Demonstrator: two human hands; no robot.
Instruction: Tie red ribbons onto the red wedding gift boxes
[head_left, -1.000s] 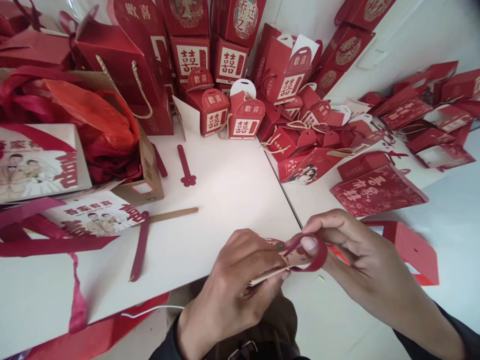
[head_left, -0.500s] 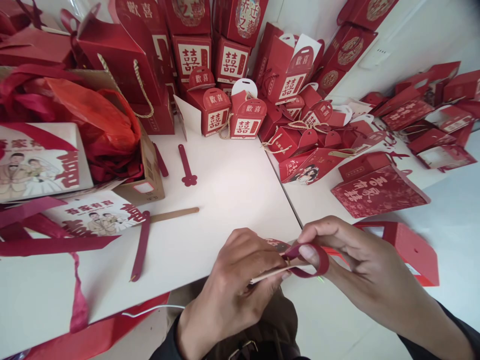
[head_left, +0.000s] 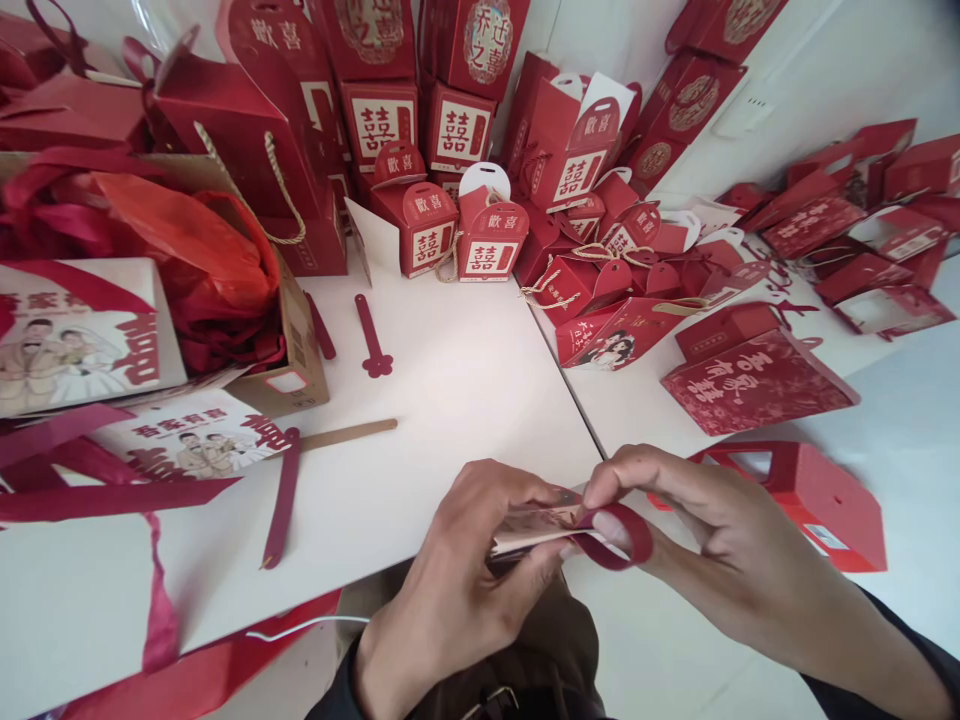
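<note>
Close to the table's front edge, my left hand (head_left: 465,560) is closed on a folded printed card piece (head_left: 536,527), gripping its pale edges between thumb and fingers. My right hand (head_left: 712,545) pinches a dark red strap (head_left: 640,540), bent into a loop at the card's right end. Where strap and card meet, my fingertips hide part of the join. Similar red straps lie on the table: one with a flower-shaped end (head_left: 373,340), and a long one (head_left: 282,500) beside a tan strip (head_left: 345,434).
A cardboard box (head_left: 300,350) of red ribbon and an orange-red bag stands at left, beside white printed bags (head_left: 187,430). Red gift boxes (head_left: 491,240) line the back. More boxes (head_left: 757,375) cover the right side, and a red box (head_left: 832,500) sits lower right.
My left fingers have shifted and opened up around the card, so more of its printed inside shows. The strap loop has moved slightly left, still pinched by my right hand.
</note>
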